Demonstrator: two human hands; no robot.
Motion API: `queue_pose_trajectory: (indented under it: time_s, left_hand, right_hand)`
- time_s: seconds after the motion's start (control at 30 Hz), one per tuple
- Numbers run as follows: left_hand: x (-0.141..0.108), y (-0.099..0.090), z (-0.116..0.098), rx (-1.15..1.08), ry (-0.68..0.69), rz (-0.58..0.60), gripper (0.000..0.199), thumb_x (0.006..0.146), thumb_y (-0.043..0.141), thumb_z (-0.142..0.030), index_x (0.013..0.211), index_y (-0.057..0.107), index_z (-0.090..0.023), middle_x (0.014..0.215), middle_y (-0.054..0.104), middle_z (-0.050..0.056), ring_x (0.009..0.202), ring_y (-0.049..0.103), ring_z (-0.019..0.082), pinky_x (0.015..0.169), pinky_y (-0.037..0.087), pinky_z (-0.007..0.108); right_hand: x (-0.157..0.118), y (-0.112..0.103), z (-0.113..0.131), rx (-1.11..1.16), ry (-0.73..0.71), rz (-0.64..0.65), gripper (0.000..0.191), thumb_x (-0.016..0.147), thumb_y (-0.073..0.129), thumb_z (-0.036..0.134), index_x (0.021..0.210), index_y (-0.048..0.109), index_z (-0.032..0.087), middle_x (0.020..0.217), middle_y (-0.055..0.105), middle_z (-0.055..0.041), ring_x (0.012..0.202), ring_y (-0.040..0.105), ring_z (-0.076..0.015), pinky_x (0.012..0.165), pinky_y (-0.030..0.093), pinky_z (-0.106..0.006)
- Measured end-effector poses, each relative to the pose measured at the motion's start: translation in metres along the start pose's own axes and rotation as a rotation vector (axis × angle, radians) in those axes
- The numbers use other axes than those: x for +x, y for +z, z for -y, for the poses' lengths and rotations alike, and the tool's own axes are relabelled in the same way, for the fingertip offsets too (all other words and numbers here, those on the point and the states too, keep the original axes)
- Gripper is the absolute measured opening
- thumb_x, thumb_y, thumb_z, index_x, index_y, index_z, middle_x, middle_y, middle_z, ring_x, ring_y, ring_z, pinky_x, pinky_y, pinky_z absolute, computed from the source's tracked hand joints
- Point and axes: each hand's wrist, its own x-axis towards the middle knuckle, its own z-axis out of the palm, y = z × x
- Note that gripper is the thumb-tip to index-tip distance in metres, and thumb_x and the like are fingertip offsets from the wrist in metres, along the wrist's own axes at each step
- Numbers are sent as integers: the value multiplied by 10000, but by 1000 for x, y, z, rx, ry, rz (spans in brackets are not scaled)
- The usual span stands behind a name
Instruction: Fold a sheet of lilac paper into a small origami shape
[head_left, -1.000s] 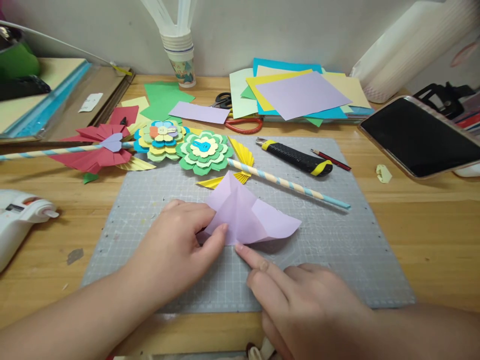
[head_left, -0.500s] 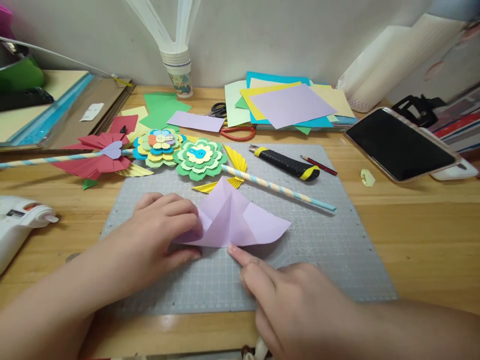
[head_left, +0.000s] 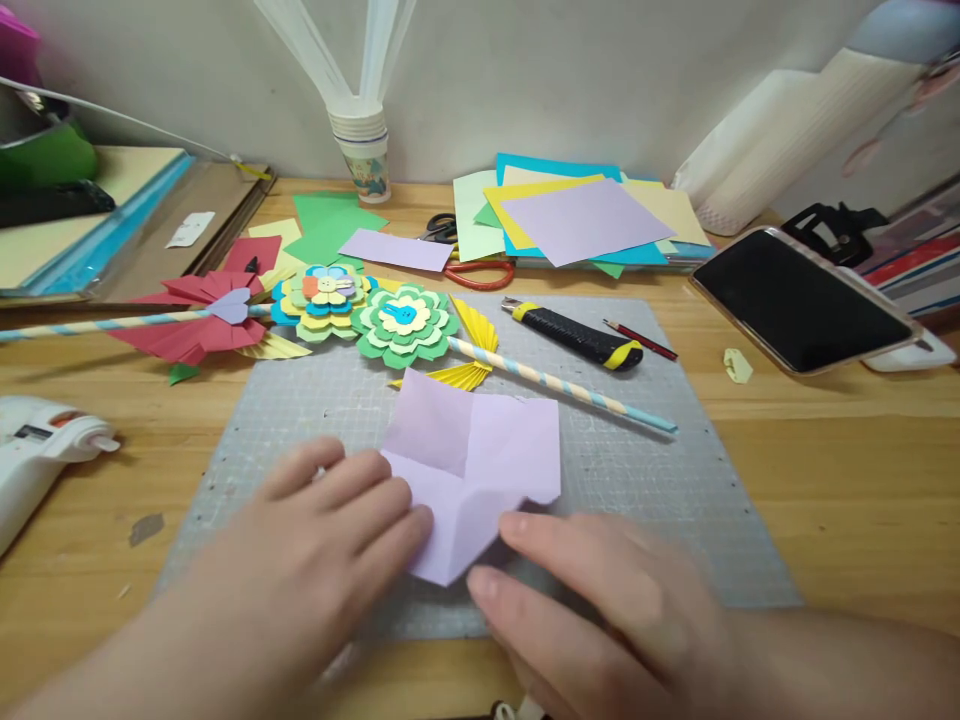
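Observation:
A creased square of purple paper [head_left: 431,430] lies partly unfolded on the grey cutting mat [head_left: 637,520]. Its lower right part is bent up from the mat, with shadow beneath. My left hand [head_left: 330,540] is closed over the paper's lower left edge, fingers curled and thumb hidden. At the raised lower right edge is my right hand [head_left: 600,610], its two foremost fingertips apart and not visibly pinching; one appears to touch the paper. Just beyond the sheet rests a striped paper stick [head_left: 562,380] with a green layered paper flower [head_left: 405,325] and yellow pleated paper [head_left: 480,330].
A utility knife [head_left: 574,335] and a pencil [head_left: 641,340] lie behind the paper. Farther back are scissors [head_left: 480,273] and stacked coloured paper [head_left: 577,215]. A glue gun [head_left: 45,450] is at left, a phone [head_left: 806,300] at right, and paper cups [head_left: 365,165] by the wall.
The purple paper has gone from a folded, peaked shape to a more opened square and shifted nearer. My left hand has moved down with it; my right hand's fingers have spread apart.

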Motion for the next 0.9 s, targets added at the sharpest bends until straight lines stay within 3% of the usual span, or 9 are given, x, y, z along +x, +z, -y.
queue_pose_trajectory:
  time_s: [0.1,0.2,0.33,0.43,0.57,0.7,0.9]
  left_hand:
    - [-6,5,-13,135,138,0,278,891,369,-127,891,629,-224,831,669,4,803,519,221,811,301,402]
    - [-8,0,-11,79,161,7,291,883,429,-147,1083,619,-242,1006,704,-15,949,559,208,936,292,380]
    - [-11,-6,2,45,91,19,454,839,533,-242,1292,541,-261,1323,617,-15,1248,487,228,1157,79,419]
    - [-12,-6,8,27,92,4,454,852,522,-233,1305,535,-261,1373,583,-21,1320,452,208,1195,6,412]
    - [-8,-4,8,6,97,-16,320,894,440,-168,1144,621,-249,1195,690,-14,1217,544,192,1174,100,394]
    - [-4,-5,5,29,90,10,217,893,455,-198,959,657,-240,1017,719,-23,1043,598,189,1087,199,369]
    - [-3,-4,4,-6,67,-11,246,834,519,-198,1022,667,-255,949,719,-35,870,595,181,940,294,364]
  right_hand:
    - [3,2,-4,-28,-81,77,222,948,435,173,1070,619,194,1023,726,-26,662,613,-146,590,480,-297]
    - [4,-1,-15,66,-81,188,254,941,410,144,985,658,172,1096,710,-46,725,593,-166,598,463,-314]
    - [5,-6,-29,276,-77,185,197,893,488,89,986,651,150,1138,667,-74,868,583,-181,750,484,-328]
    - [8,-4,-33,353,-116,159,185,897,495,73,971,647,146,1150,655,-85,959,589,-179,842,474,-324]
    - [11,-1,-29,182,-23,227,187,890,507,69,893,675,150,1075,683,-93,891,577,-203,766,456,-349]
    - [8,1,-25,39,-52,272,221,924,498,138,1002,705,144,1036,693,-94,755,494,-214,665,395,-361]
    - [3,3,-24,1,-35,304,230,914,505,143,931,734,148,1011,687,-103,751,445,-238,669,340,-382]
